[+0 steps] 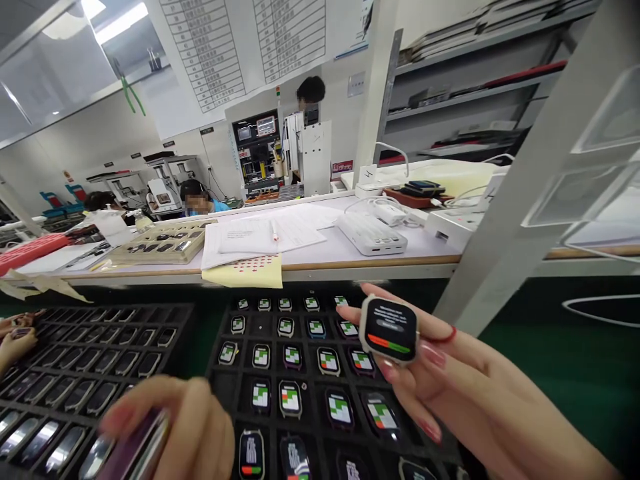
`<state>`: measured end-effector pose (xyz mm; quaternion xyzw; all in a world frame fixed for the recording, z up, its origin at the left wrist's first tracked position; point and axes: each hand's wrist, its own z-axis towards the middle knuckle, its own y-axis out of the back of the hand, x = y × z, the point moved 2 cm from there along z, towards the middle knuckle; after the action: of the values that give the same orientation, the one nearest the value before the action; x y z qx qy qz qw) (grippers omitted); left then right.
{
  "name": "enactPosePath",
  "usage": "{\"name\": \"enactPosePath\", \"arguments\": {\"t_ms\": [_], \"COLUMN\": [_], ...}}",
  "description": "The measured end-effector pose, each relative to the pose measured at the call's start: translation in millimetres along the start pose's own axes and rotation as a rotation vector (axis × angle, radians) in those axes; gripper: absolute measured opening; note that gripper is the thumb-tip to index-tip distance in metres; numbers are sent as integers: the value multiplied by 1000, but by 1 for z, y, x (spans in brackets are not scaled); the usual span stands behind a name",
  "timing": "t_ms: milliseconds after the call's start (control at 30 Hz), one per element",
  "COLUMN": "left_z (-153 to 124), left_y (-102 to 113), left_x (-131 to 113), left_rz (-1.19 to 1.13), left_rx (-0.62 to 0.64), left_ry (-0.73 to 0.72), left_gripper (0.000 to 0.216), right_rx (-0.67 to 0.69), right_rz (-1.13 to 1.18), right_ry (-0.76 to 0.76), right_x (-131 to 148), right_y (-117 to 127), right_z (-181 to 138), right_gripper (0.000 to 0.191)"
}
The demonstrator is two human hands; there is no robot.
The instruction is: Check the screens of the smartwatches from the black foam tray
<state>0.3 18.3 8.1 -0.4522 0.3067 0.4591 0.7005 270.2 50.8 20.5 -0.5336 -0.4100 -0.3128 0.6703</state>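
Observation:
My right hand (450, 387) pinches a white smartwatch body (389, 329) between its fingertips, lit screen up with a red and green bar on it, above the right side of a black tray (220, 373) of lit watches. My left hand (175, 427), blurred, is curled around a purple watch body (137, 447) at the bottom left, between that tray and a second black tray (30, 347) holding several dark-screened watches.
Behind the trays runs a white bench with papers (265, 237), a yellow sticker sheet (247, 272), a white power bank (371, 233) and a beige tray of parts (160, 243). A slanted white post (520, 193) stands at the right. Another person's hands (13, 333) show at the left edge; people sit beyond.

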Motion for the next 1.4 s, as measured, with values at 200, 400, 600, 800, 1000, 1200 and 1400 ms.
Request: {"name": "enactPosePath", "arguments": {"t_ms": [200,400,600,800,1000,1200,1400], "left_z": [23,37,36,33,33,35,37], "left_y": [-44,-52,-50,-54,-52,-57,-58], "left_x": [-9,6,12,17,14,10,11], "left_rz": [47,233,311,399,417,398,433], "left_rx": [-158,-86,-35,18,96,59,20], "left_ry": [132,143,151,226,266,249,231], "left_gripper": [53,45,43,47,45,36,34], "right_rx": [10,112,151,165,159,128,66], "right_rz": [-53,-143,-104,-110,-165,-155,-176], "right_ry": [-21,32,67,90,69,83,77], "right_x": [-13,-21,-24,-25,-20,-19,-19], "right_y": [-7,-7,-8,-7,-7,-9,-6], "right_z": [18,23,23,26,23,24,24], "right_gripper": [58,49,45,47,48,46,46]}}
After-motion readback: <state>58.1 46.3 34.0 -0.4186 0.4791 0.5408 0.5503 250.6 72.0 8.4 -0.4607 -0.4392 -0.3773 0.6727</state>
